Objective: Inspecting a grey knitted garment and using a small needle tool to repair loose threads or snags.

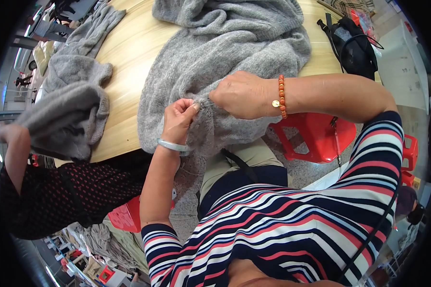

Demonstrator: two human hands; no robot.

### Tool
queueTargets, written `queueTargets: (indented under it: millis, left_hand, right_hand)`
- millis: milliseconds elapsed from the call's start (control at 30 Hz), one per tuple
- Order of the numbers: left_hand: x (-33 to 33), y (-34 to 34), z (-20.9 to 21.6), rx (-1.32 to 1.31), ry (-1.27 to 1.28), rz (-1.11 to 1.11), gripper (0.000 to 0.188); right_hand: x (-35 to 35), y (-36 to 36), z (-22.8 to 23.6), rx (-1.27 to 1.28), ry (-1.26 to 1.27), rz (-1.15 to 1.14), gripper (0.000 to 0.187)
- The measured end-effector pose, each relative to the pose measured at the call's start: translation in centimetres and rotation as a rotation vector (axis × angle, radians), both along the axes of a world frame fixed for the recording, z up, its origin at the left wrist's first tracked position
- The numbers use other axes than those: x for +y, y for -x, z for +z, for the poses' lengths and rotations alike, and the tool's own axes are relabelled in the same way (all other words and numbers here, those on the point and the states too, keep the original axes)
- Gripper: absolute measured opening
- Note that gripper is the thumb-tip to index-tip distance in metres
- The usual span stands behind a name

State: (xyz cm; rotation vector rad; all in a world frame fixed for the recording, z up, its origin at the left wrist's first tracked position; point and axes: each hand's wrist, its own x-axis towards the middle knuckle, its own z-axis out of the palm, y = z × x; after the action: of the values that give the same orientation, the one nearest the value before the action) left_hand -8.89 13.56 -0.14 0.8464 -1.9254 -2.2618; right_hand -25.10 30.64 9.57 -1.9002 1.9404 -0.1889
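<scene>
A fuzzy grey knitted garment lies bunched on the table, its near part hanging over the front edge toward my lap. My left hand pinches a bit of the knit between thumb and fingers. Just right of it, my right hand is closed, fingers curled under. Between the two hands shows a thin, metallic, needle-like tool, its rear end hidden in my right fist. Its tip meets the knit at my left fingertips. The exact kind of tool is too small to tell.
At the left, a co-worker's blurred hand is by another grey knitted garment on the same wooden table. A black mesh bag lies at the table's right end. Red plastic stools stand below on the right.
</scene>
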Motion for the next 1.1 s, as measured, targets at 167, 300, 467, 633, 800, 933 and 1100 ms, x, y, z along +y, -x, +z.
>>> queueTargets:
  millis: [167, 300, 467, 633, 800, 933, 1100]
  left_hand:
    - [0.0, -0.4, -0.4, 0.117, -0.153, 0.071, 0.011]
    - [1.1, 0.4, 0.6, 0.122, -0.344, 0.144, 0.011]
    - [0.8, 0.0, -0.2, 0.080, -0.284, 0.049, 0.012]
    - [0.0, -0.6, -0.5, 0.068, -0.211, -0.035, 0.015]
    - [0.6, -0.6, 1.3, 0.090, -0.168, -0.085, 0.013]
    - [1.1, -1.0, 1.8, 0.189, -0.152, -0.056, 0.014]
    - [1.9, -1.6, 3.1, 0.225, -0.022, -0.038, 0.025]
  right_hand:
    - [0.7, -0.7, -1.1, 0.013, 0.104, -0.054, 0.014]
    - [1.6, -1.2, -3.8, -0.282, 0.171, -0.340, 0.019]
    - [2.4, -1.0, -4.7, -0.580, 0.042, -0.402, 0.023]
    - [2.1, 0.1, -3.8, -0.574, -0.026, -0.318, 0.024]
    - [2.8, 0.0, -2.9, -0.816, -0.071, -0.393, 0.027]
    - [2.9, -0.2, -2.3, -0.884, -0.088, -0.415, 0.027]
    - [3.1, -0.1, -1.1, -0.918, -0.128, -0.468, 0.027]
